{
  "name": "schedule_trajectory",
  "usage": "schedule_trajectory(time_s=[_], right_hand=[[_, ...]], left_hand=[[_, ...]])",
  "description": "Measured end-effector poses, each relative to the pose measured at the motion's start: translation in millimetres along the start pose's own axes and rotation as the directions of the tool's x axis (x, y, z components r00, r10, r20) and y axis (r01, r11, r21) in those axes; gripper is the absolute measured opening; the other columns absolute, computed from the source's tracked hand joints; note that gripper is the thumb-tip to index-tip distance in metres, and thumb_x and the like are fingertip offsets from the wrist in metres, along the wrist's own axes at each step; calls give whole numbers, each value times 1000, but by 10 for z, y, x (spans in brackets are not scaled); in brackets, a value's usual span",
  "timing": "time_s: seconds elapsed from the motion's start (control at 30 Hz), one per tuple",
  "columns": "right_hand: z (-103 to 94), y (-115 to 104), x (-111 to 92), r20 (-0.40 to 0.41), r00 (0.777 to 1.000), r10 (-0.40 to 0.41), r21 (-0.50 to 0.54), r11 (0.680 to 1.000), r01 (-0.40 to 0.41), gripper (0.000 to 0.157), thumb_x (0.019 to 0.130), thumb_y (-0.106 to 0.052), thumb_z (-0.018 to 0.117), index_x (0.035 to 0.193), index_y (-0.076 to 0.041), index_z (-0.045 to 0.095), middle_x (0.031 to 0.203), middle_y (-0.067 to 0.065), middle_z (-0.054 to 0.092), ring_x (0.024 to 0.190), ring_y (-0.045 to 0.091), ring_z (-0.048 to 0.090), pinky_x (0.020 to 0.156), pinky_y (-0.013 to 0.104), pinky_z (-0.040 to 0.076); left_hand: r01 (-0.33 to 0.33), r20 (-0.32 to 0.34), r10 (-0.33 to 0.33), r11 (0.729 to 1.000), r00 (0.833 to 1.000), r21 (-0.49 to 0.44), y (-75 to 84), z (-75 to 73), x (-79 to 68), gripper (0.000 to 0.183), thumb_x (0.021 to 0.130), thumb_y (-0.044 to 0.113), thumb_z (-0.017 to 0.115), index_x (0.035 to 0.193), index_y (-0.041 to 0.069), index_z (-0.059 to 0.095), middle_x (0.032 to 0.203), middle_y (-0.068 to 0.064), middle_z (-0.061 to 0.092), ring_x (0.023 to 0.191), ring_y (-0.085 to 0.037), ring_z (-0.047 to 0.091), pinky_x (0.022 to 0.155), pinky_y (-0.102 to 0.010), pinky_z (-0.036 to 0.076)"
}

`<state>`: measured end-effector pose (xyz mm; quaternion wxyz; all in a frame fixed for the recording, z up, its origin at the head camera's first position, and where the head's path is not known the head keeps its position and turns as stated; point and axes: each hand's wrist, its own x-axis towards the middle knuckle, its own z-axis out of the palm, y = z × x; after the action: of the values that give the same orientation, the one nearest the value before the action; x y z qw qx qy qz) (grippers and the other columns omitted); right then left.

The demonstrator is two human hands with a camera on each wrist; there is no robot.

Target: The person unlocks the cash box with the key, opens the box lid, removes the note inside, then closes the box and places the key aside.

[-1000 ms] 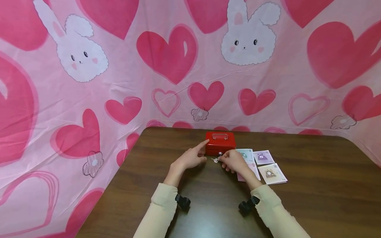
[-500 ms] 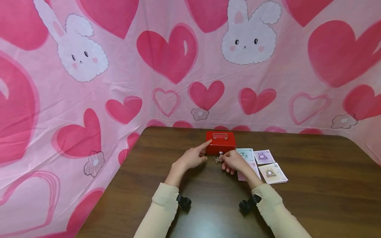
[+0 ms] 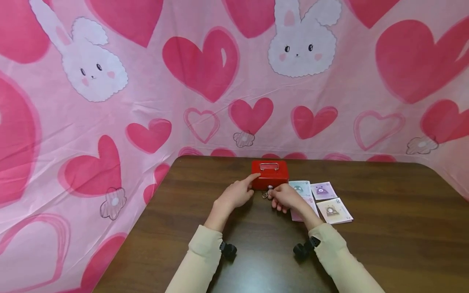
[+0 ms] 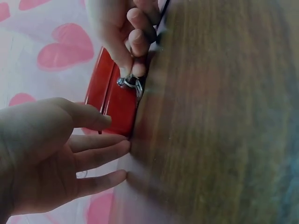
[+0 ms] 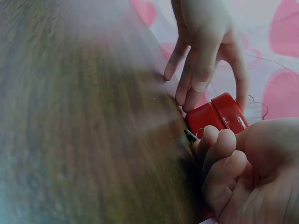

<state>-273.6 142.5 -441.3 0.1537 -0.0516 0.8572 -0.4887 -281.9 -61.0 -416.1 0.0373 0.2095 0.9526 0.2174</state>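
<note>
A red metal cash box point(image 3: 272, 179) with a silver handle point(image 3: 269, 166) on its lid stands shut near the back of the table. At its front lock, my right hand point(image 3: 287, 196) pinches a small key between thumb and index finger. Another key on the ring point(image 4: 138, 86) dangles below in the left wrist view. My fingertips cover the held key and most of the lock. My left hand point(image 3: 235, 194) is at the box's left side, its index finger extended onto the lid and its other fingers fairly straight beside the box in the right wrist view.
Right of the box lie play banknotes in stacks: a green one point(image 3: 298, 186), a pink one point(image 3: 311, 203) partly under my right forearm, a purple one point(image 3: 323, 191) and a beige one point(image 3: 334, 211). A pink heart-patterned cloth point(image 3: 205, 122) hangs behind the brown table point(image 3: 395, 228).
My left index finger has slid slightly farther right on the lid. The dangling key has swung in towards the lock as my right hand turned a little. The head view has shifted slightly.
</note>
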Motion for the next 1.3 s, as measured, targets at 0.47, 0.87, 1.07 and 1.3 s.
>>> schedule_trajectory(time_s=[0.47,0.87,1.07,1.3], right_hand=[[-330,-120,-131,-188,968,-164,-312,945,100,29,95,-31,64,88,-4,71,63,6,65,50,15,57,48,28,47],[-458,11,-84,-360,867,-346,-479,865,146,41,89,-20,72,129,-9,66,124,20,68,99,37,66,86,54,51],[-400,29,-64,-403,839,-365,-479,866,146,41,88,-14,73,128,-6,67,120,22,69,87,34,66,75,47,53],[-419,37,-54,-387,842,-377,-476,863,167,39,88,-14,73,126,-5,68,121,20,69,97,36,67,84,50,53]], left_hand=[[-12,-10,12,998,1000,-69,-69,12,-2,67,95,21,63,153,35,33,107,-4,68,84,-19,60,85,-39,53],[-49,-5,49,994,999,-94,-73,24,-17,70,95,20,64,156,31,31,146,-7,54,114,-23,63,106,-46,47],[-30,15,32,993,999,-114,-71,10,-7,69,95,22,63,155,34,31,147,-4,54,112,-22,62,105,-46,47],[-17,20,19,995,1000,-99,-81,11,-11,68,95,23,63,155,36,31,133,-7,63,99,-20,61,98,-46,51]])
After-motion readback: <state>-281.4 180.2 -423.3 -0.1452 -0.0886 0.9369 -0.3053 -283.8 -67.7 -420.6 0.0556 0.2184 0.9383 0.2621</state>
